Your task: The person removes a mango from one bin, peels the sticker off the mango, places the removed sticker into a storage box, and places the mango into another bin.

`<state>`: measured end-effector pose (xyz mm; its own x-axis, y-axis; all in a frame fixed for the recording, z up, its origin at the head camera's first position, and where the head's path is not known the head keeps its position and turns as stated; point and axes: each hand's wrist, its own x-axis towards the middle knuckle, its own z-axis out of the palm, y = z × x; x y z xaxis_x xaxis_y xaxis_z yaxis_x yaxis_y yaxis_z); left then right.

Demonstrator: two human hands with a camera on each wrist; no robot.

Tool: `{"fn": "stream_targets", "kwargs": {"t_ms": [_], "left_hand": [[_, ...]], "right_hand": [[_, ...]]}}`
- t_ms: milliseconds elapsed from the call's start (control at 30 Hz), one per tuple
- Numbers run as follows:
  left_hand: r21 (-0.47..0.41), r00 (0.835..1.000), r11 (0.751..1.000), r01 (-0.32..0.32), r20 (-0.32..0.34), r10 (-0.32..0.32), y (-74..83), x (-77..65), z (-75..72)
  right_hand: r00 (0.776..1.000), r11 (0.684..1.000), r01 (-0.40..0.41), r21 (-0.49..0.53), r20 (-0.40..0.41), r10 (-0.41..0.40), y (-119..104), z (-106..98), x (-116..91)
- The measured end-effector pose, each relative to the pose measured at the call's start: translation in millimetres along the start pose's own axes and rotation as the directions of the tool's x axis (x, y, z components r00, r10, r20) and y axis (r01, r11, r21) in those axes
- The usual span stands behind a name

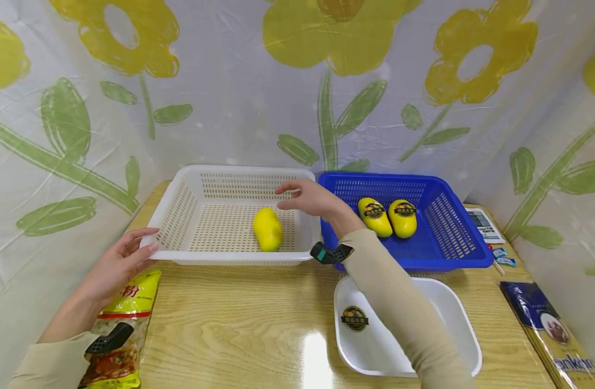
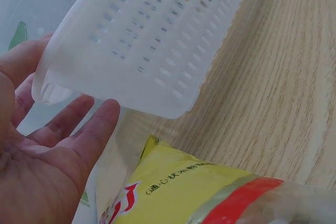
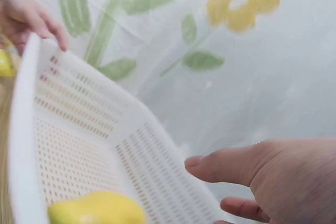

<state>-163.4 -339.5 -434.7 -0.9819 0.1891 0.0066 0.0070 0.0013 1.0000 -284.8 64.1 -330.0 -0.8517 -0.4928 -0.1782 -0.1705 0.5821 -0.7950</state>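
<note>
A white plastic basket [image 1: 229, 256] stands on the table with one yellow mango [image 1: 268, 229] lying in its right part. My left hand [image 1: 122, 259] holds the basket's front left corner. In the left wrist view, the thumb is at the rim and fingertips [image 2: 109, 109] are at the outer wall. Over the basket's right side hovers my right hand [image 1: 309, 199], holding nothing, its thumb and fingers apart. The right wrist view shows that hand [image 3: 294, 182] near the basket's far wall, with the mango [image 3: 100, 208] low in the picture.
A blue basket [image 1: 414, 265] with two labelled mangoes [image 1: 375, 217] stands at right. In front is a white tray [image 1: 343, 351] with a black-and-gold label, under my right forearm. A yellow food bag [image 1: 124, 324] lies at left. Far right are small packets [image 1: 506, 262] and a blue-and-gold bag [image 1: 545, 324].
</note>
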Motion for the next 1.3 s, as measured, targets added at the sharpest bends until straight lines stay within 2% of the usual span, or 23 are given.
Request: {"fn": "stream_targets", "kwargs": {"t_ms": [100,200,300,467,633,700,800,933,1033,1133,1233,1267,1300], "left_hand": [[0.015,1.0,1.0,0.011,-0.012,-0.011,2.2,-0.2,0.8],[0.031,1.0,0.999,0.021,-0.022,-0.02,3.9,-1.0,2.2],[0.027,0.999,0.999,0.024,-0.027,-0.023,4.0,-1.7,2.8],[0.023,0.999,0.999,0.029,-0.021,-0.028,2.5,0.4,2.8],[0.023,1.0,1.0,0.018,-0.015,-0.018,2.1,0.4,0.7],[0.014,1.0,1.0,0.02,-0.011,-0.02,2.2,0.3,-0.1],[0.012,0.999,0.999,0.032,-0.016,-0.032,2.3,-0.2,-0.9],[0.026,0.998,0.998,0.057,-0.038,-0.056,0.7,-1.9,-2.1],[0.025,0.998,0.998,0.049,-0.036,-0.048,-0.6,-1.4,-2.9],[0.008,0.999,1.0,0.024,-0.021,-0.024,-1.7,0.1,-3.7],[-0.002,1.0,1.0,0.011,-0.005,-0.011,-2.0,1.7,-4.5],[0.0,1.0,1.0,0.011,0.001,-0.011,-1.7,2.2,-4.9],[0.003,1.0,1.0,0.012,0.005,-0.012,-1.3,2.7,-5.3]], "right_hand": [[0.997,0.996,0.07,-0.056,-0.013,-0.071,2.2,-14.3,-29.3],[0.99,0.989,0.135,-0.059,-0.033,-0.138,11.7,-21.7,-63.9],[0.981,0.982,0.191,0.011,-0.048,-0.19,26.8,-22.8,-101.7],[0.969,0.963,0.241,0.121,-0.086,-0.231,60.4,-17.6,-164.6],[0.947,0.933,0.292,0.211,-0.202,-0.251,94.0,-7.7,-216.4],[0.939,0.928,0.286,0.239,-0.262,-0.222,106.0,-6.0,-234.3],[0.928,0.937,0.235,0.259,-0.347,-0.137,123.4,-7.9,-257.1],[0.908,0.935,0.17,0.312,-0.419,-0.025,148.2,-14.8,-279.0],[0.889,0.9,0.176,0.398,-0.458,0.029,166.5,-22.8,-292.3],[0.856,0.839,0.224,0.497,-0.511,0.074,182.4,-34.0,-302.5],[0.801,0.763,0.297,0.575,-0.584,0.129,195.4,-49.5,-308.7],[0.775,0.745,0.329,0.58,-0.617,0.137,199.5,-54.9,-309.6],[0.75,0.742,0.342,0.577,-0.643,0.154,203.3,-60.8,-310.3]]}}
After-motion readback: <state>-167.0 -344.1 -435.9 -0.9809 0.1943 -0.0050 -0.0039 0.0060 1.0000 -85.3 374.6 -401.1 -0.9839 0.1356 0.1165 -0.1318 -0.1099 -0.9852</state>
